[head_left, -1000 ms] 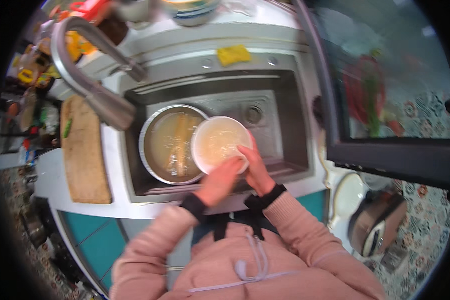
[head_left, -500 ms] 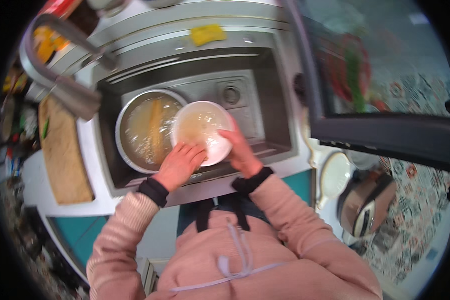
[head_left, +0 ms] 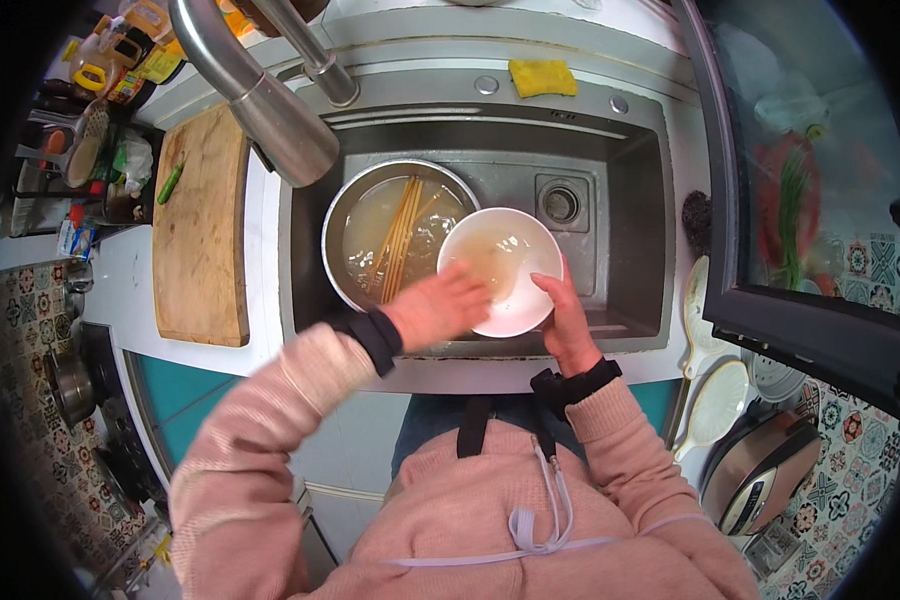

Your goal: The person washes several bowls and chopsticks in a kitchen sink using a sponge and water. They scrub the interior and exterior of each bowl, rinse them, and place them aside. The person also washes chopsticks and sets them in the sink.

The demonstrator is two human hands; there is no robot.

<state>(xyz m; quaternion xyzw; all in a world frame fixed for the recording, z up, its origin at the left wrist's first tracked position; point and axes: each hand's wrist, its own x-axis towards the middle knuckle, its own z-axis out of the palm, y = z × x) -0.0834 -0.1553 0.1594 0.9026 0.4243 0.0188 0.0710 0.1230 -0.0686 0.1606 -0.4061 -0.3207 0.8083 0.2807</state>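
Note:
A white bowl point(head_left: 530, 285) with cloudy water in it is held by my right hand point(head_left: 570, 318), thumb over the rim and fingers around its outside. My left hand point(head_left: 438, 308) is at the bowl's left side, its fingers smeared by motion, so I cannot make out their shape. Left of the bowl, a round metal basin point(head_left: 327, 240) stands in the sink, filled with murky water. Several chopsticks point(head_left: 402, 235) lie in that water. The bowl overlaps the basin's right edge in view.
The sink point(head_left: 630, 225) has a drain point(head_left: 562, 203) at right. A faucet point(head_left: 285, 130) hangs over its left side. Left stands a cutting board point(head_left: 202, 250) with a green pepper point(head_left: 170, 184). A yellow sponge point(head_left: 543, 78) lies behind; a window frame point(head_left: 725, 230) juts in at right.
The whole view has shifted, so the sink appears farther right and higher. My left hand has moved leftward relative to the bowl, from its inside toward its left rim. My right hand keeps its hold.

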